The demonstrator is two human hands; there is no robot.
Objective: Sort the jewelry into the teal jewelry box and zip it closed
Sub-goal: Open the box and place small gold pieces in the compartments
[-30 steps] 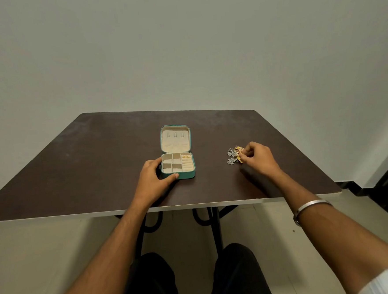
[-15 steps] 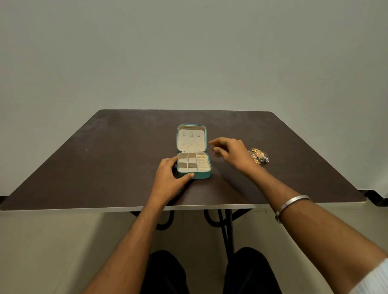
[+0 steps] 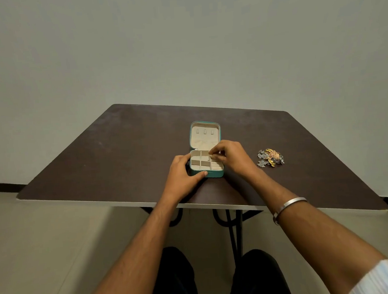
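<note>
Seating a small piece in the teal jewelry box [image 3: 214,173] goes best if we lower it straight into the rear right compartment and let go only once it rests on the lining. What our right hand [image 3: 231,159] carries is too small to make out; its fingers [image 3: 214,154] are pinched together over that compartment, just above the tray. Our left hand [image 3: 182,174] grips the box's near left corner, thumb along the front wall, keeping it steady. We should hold that brace. The remaining jewelry pile [image 3: 270,157] lies on the counter [image 3: 120,156] to the right, well apart from the box.
</note>
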